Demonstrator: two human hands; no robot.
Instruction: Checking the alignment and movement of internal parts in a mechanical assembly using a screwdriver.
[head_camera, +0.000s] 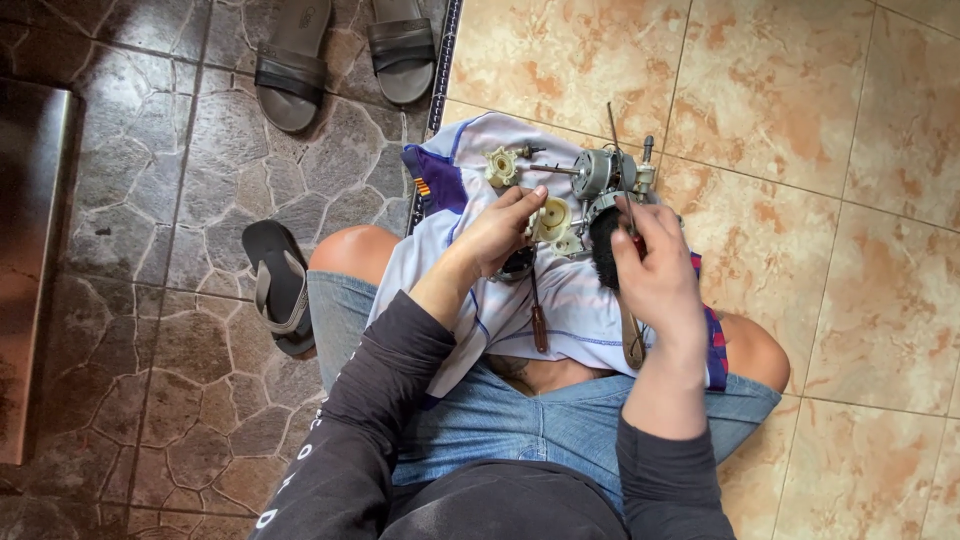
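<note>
Motor (598, 175) lies just beyond left hand (500, 232), right hand (655, 270).

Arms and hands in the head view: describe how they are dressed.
Both arms wear long dark charcoal sleeves pushed partway up the forearms. The left sleeve carries pale lettering running along its outer edge; the right sleeve looks plain. The left hand and right hand are bare: no gloves, rings or watch visible.

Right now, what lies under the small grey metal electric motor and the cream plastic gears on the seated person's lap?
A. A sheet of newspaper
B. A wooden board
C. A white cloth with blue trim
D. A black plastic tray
C: the motor and cream gears rest on a white cloth with blue trim spread across the lap, over the denim shorts.
</note>
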